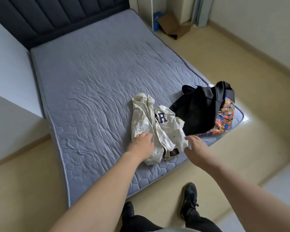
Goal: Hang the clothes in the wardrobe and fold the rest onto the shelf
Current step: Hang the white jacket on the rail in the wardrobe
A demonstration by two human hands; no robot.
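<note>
Nearest the camera stand two black lace-up shoes (188, 200) on the pale beige floor (32, 190), and from there both bare arms reach out over the foot of the bed. The left hand (141, 144) rests palm-down on the near left part of the crumpled cream satin jacket with a navy letter R on its chest (157, 129); its fingers are bent over the fabric, though whether they have pinched a fold I cannot tell. The right hand (195, 148) hovers just beside the jacket's right edge with fingers spread and relaxed, holding nothing. The jacket lies near the foot of the grey-blue quilted mattress (90, 72), close to its right corner. To lift it well, each hand should probably find a shoulder seam or the collar, so the garment drops straight and is ready for a hanger rather than rising in a bunch. Just beyond it, touching its right side, is a heap: one black garment (201, 108) draped over one bright multicoloured patterned cloth (224, 118). That makes three clothing items I can count, though the heap may hide more. Farthest off are one dark padded headboard (49, 19) and one open brown cardboard box (174, 25) on the floor. No wardrobe or shelf shows.
</note>
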